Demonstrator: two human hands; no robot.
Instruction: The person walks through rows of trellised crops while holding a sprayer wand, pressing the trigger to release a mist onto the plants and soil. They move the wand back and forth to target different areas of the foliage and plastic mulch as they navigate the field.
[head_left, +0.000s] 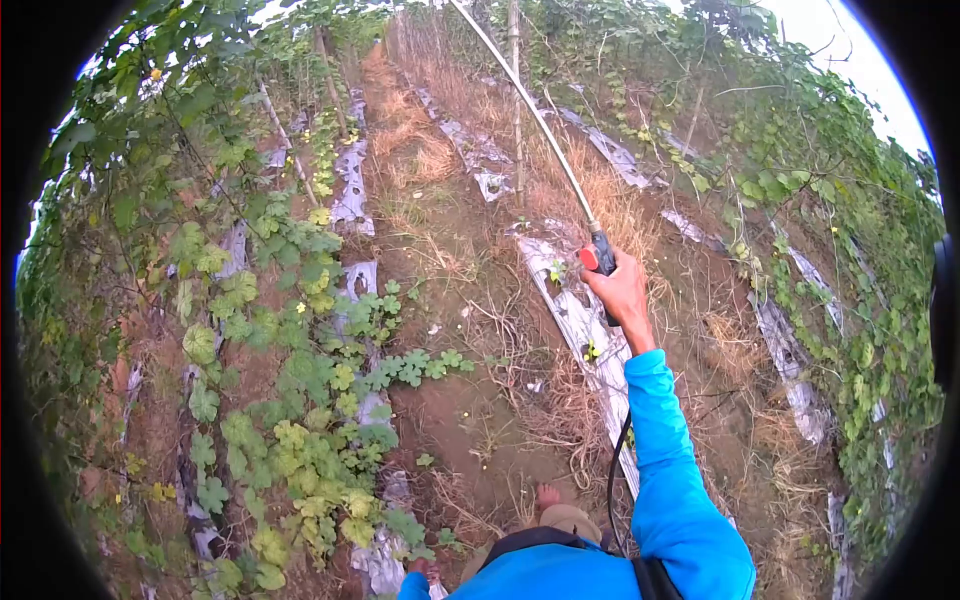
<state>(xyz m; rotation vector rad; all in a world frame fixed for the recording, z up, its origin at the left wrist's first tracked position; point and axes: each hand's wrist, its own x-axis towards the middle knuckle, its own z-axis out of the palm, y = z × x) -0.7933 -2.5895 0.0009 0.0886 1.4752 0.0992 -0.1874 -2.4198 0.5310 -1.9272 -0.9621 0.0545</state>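
Note:
My right hand is wrapped round the black handle of a spray wand, with my arm stretched out in front. A red piece sits on the handle by my thumb. From the handle the long thin tube slants up and left to the top of the view. A black hose hangs beneath my blue sleeve toward my body. Low at the bottom edge, my left hand shows only in part beside my body, near leaves and plastic sheeting; its fingers are too small to make out.
Leafy vines grow along the left, one shoot reaching into the dirt path. Strips of torn silvery plastic mulch line the rows. A wooden pole stands ahead. Dry grass covers the far path; climbing vines fill the right.

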